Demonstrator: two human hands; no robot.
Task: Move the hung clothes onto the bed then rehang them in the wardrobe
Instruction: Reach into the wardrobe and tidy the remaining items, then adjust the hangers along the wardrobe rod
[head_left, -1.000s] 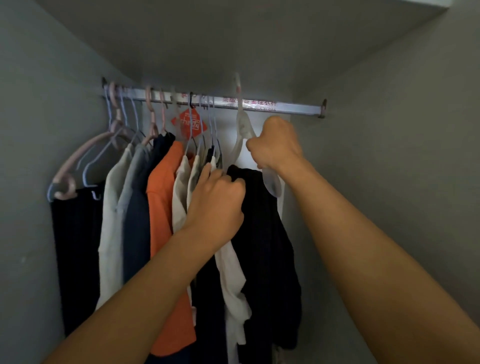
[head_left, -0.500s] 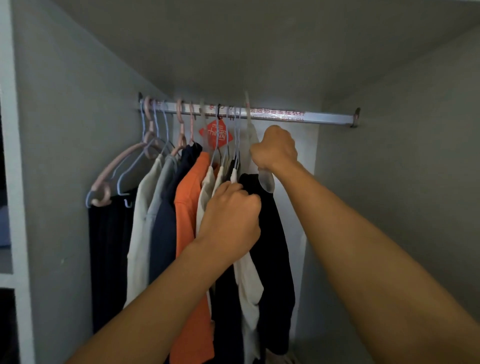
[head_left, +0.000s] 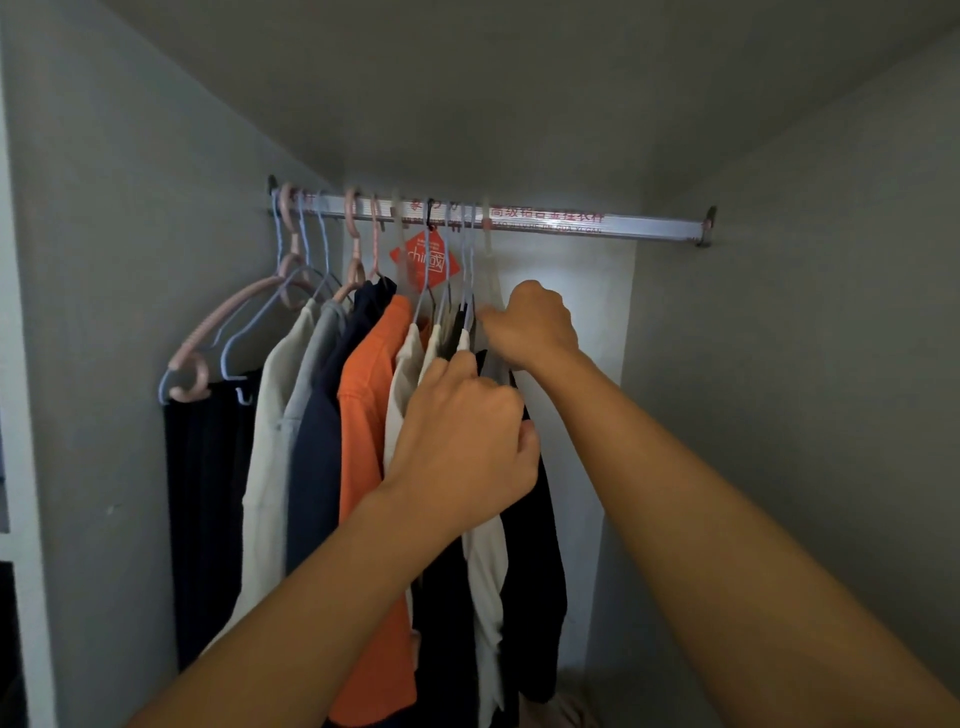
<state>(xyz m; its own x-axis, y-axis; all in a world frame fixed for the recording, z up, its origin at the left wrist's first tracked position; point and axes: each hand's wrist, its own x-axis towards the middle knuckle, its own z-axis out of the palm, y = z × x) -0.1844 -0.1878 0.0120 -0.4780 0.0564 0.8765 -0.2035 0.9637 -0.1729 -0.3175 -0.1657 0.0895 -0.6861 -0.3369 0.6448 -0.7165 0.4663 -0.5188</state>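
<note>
Inside a grey wardrobe, a silver metal rail (head_left: 571, 224) with red lettering spans the two side walls, and all places here are given from that rail. Below its left half hangs a tight row of clothes. The right hand (head_left: 532, 325) is raised just under the rail's middle, its fingers curled round the neck of a translucent white plastic hanger (head_left: 488, 260) whose hook sits over the rail. That hanger carries the black garment (head_left: 535, 561), the last piece at the right end of the row. Lower down, the left hand (head_left: 462, 441) is clenched on the cloth at the shoulders of the cream shirt (head_left: 485, 571) and the black garment beside it.

Under the rail's right half there is open room as far as the grey right side wall (head_left: 779, 415). The left half is crowded up to the left wall.

From the left end of the rail hang a dark ribbed garment (head_left: 202, 519), a cream top (head_left: 270, 467), a grey top (head_left: 311, 374), a navy top (head_left: 322, 467) and an orange shirt (head_left: 369, 493), on pink and blue-grey hangers. An orange paper tag (head_left: 423, 260) dangles just under the rail.
</note>
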